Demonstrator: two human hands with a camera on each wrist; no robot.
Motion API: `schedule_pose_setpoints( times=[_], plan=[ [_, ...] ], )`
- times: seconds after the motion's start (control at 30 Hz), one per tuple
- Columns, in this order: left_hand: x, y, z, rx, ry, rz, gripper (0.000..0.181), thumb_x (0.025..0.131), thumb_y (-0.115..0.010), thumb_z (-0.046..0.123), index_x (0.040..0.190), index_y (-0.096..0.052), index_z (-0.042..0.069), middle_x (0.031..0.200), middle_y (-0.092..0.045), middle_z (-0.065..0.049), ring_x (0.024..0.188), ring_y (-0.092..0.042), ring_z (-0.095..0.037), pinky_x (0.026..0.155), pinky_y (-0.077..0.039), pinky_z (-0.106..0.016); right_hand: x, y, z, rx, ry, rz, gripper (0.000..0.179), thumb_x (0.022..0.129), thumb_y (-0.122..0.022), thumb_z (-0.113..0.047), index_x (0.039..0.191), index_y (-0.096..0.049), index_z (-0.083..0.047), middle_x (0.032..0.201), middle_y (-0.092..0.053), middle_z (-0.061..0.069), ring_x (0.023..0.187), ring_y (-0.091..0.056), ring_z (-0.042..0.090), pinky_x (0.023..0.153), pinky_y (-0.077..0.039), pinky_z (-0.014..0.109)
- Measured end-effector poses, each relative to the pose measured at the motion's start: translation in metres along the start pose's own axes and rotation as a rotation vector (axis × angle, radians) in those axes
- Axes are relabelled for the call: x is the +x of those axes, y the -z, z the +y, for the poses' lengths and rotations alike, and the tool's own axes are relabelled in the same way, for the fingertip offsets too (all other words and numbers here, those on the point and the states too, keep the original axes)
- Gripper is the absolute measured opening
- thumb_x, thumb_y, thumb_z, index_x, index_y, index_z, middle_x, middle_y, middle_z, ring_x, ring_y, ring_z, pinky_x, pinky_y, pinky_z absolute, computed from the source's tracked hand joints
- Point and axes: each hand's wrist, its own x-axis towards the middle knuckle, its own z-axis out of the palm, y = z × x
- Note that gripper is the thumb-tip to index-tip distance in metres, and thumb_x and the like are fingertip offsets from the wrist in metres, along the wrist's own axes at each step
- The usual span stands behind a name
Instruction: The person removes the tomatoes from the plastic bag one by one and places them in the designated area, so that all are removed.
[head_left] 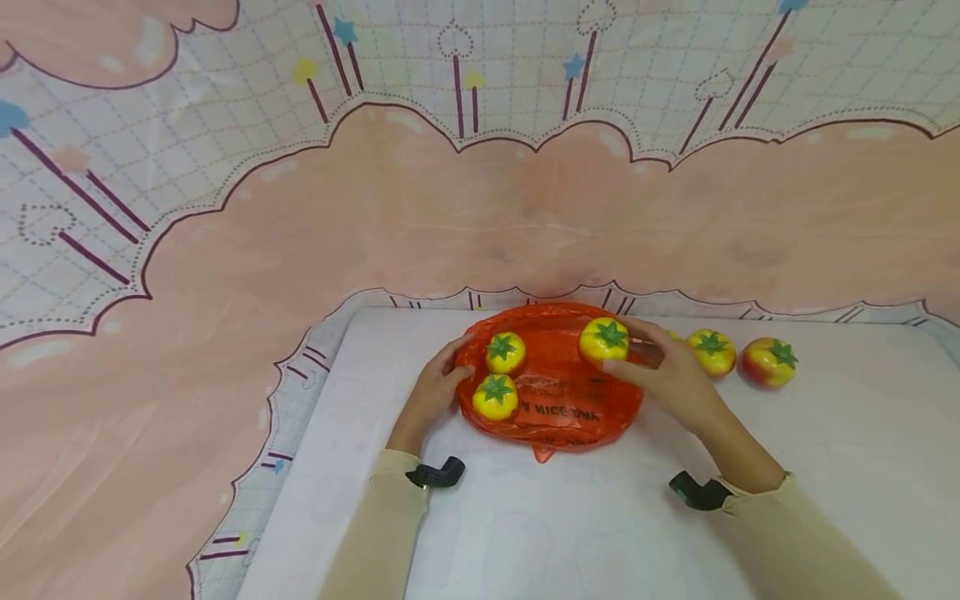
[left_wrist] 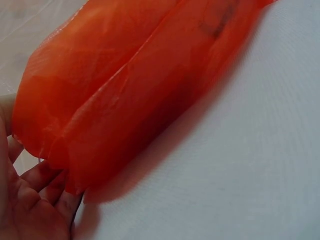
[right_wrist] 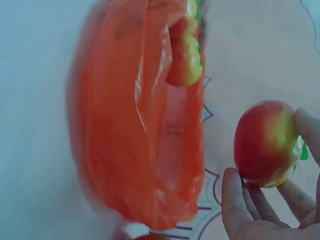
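A red plastic bag [head_left: 555, 421] with dark printing lies spread with its mouth open upward on the white table. Two yellow-and-red toy fruits with green star-shaped leaves sit in its left part, one fruit [head_left: 506, 353] behind the other fruit [head_left: 496, 397]. My left hand [head_left: 435, 387] grips the bag's left rim, thumb and fingers at the edge. Another such fruit [right_wrist: 267, 145] is held between the thumb and fingers of my right hand [head_left: 671, 379], raised over the bag's right part. In the right wrist view that fruit is apart from the bag.
Right of the bag, more of these fruits stand on the table: a yellow fruit [head_left: 712, 353] and a redder fruit [head_left: 768, 362], with another partly hidden behind my right hand. A patterned cloth [head_left: 480, 225] hangs behind the table and runs down its left side.
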Motion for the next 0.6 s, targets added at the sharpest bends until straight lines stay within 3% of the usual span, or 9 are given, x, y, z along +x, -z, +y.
schedule_pose_setpoints(
  times=[0.27, 0.6],
  plan=[
    [0.0, 0.001, 0.0, 0.006, 0.03, -0.005, 0.049, 0.1, -0.058, 0.023, 0.144, -0.053, 0.044, 0.16, -0.043, 0.009, 0.151, -0.037, -0.021, 0.121, -0.036, -0.049, -0.014, 0.016, 0.005, 0.032, -0.01, 0.0, 0.081, 0.09, -0.072, -0.052, 0.159, -0.037, -0.027, 0.158, -0.044, 0.007, 0.14, -0.05, 0.037, 0.099, -0.058, 0.042],
    [0.001, 0.0, 0.0, -0.004, 0.035, -0.004, 0.049, 0.1, -0.058, 0.023, 0.142, -0.054, 0.046, 0.16, -0.042, 0.011, 0.151, -0.037, -0.02, 0.122, -0.036, -0.048, -0.022, 0.035, 0.013, -0.004, 0.011, 0.044, 0.078, 0.091, -0.074, -0.045, 0.158, -0.038, -0.026, 0.156, -0.046, 0.011, 0.134, -0.054, 0.037, 0.085, -0.057, 0.014]
  ],
)
